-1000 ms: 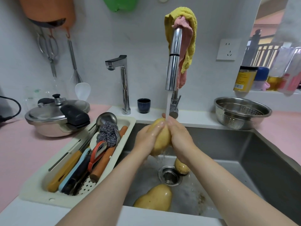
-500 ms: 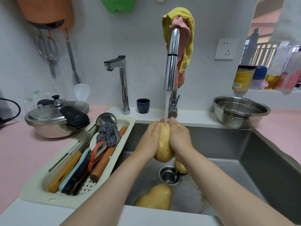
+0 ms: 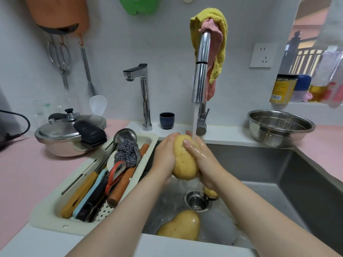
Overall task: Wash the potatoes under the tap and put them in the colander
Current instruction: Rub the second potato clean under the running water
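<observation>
A large yellow potato [image 3: 184,162] is held upright over the steel sink [image 3: 263,175], under the stream running from the chrome tap [image 3: 200,78]. My left hand [image 3: 164,154] cups its left side and my right hand [image 3: 202,156] wraps its right side, fingers over the top. Another big potato [image 3: 182,226] lies in the sink by the near edge. A small potato [image 3: 210,193] sits beside the drain [image 3: 197,200], partly hidden by my right wrist. The steel colander [image 3: 281,127] stands on the counter at the right with nothing visible inside.
A white rack [image 3: 55,216] with several utensils and a steel scourer spans the sink's left side. A pressure cooker [image 3: 69,133] stands on the pink counter at left. A second faucet [image 3: 143,93] and a dark cup [image 3: 167,120] stand behind the sink. Jars line the right sill.
Both hands have turned the potato from lying tilted to standing on end under the water. My right fingers have slid over its top. The other potatoes have not moved.
</observation>
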`<control>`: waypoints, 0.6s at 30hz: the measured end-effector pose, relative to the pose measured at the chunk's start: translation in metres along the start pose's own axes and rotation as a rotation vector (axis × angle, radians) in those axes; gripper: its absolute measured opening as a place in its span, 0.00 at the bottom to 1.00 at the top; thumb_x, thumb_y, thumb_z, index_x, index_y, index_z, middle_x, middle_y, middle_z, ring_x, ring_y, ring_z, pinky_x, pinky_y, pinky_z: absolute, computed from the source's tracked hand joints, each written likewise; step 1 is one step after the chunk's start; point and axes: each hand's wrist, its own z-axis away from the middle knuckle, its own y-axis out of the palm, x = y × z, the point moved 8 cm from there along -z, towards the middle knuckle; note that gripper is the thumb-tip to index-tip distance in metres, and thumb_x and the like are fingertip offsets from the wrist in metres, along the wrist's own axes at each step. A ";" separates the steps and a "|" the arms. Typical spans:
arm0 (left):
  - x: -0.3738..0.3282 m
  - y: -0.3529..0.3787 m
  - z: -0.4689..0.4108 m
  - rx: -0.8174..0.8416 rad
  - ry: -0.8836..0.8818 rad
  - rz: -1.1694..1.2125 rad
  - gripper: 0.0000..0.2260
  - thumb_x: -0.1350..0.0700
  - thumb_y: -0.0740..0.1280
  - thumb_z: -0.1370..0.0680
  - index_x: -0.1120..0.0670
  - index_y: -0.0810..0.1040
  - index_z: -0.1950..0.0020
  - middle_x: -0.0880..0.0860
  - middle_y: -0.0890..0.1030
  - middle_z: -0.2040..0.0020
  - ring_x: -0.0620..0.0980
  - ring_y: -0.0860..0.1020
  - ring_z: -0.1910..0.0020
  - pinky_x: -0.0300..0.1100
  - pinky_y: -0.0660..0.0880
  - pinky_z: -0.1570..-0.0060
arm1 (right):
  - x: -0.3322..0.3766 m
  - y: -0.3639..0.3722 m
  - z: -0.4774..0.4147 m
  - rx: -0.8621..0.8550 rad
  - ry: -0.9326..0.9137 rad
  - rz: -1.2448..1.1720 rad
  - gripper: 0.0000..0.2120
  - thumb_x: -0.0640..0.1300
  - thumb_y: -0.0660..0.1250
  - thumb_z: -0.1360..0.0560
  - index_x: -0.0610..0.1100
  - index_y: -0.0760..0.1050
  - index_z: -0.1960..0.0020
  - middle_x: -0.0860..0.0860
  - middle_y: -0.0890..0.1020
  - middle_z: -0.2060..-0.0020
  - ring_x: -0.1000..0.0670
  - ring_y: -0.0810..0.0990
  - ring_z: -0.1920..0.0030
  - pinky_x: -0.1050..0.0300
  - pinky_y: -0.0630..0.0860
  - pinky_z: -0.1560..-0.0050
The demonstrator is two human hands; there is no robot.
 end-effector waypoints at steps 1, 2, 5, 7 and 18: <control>-0.001 0.003 0.002 -0.002 0.008 0.004 0.12 0.48 0.59 0.16 0.39 0.83 0.47 0.46 0.83 0.45 0.50 0.81 0.44 0.51 0.79 0.42 | 0.002 -0.001 -0.001 -0.043 -0.005 -0.002 0.33 0.62 0.75 0.29 0.54 0.73 0.27 0.51 0.82 0.35 0.49 0.83 0.38 0.40 0.80 0.36; -0.004 0.005 0.003 -0.003 0.046 -0.016 0.14 0.49 0.57 0.15 0.38 0.82 0.46 0.44 0.83 0.44 0.49 0.81 0.43 0.49 0.79 0.42 | 0.003 -0.004 -0.001 -0.097 -0.013 0.019 0.32 0.63 0.74 0.28 0.53 0.74 0.28 0.50 0.82 0.35 0.49 0.83 0.38 0.40 0.79 0.35; -0.012 0.014 0.008 0.080 0.172 -0.101 0.13 0.52 0.56 0.14 0.39 0.78 0.40 0.37 0.79 0.44 0.41 0.77 0.42 0.35 0.73 0.45 | 0.002 -0.017 0.000 -0.263 0.060 0.027 0.16 0.61 0.66 0.21 0.56 0.80 0.38 0.50 0.84 0.43 0.47 0.84 0.44 0.40 0.81 0.40; -0.009 0.023 0.011 0.169 0.191 -0.175 0.10 0.51 0.62 0.16 0.40 0.74 0.35 0.38 0.77 0.44 0.39 0.76 0.43 0.35 0.72 0.47 | 0.000 -0.025 0.004 -0.364 0.132 0.018 0.12 0.61 0.62 0.19 0.58 0.82 0.47 0.49 0.84 0.45 0.45 0.84 0.46 0.40 0.82 0.41; 0.013 -0.003 -0.001 0.039 -0.135 -0.011 0.12 0.44 0.56 0.15 0.41 0.79 0.43 0.54 0.81 0.38 0.56 0.81 0.42 0.60 0.79 0.40 | -0.004 0.001 0.001 0.010 -0.057 0.273 0.24 0.49 0.69 0.19 0.59 0.69 0.25 0.54 0.75 0.33 0.53 0.76 0.35 0.48 0.75 0.31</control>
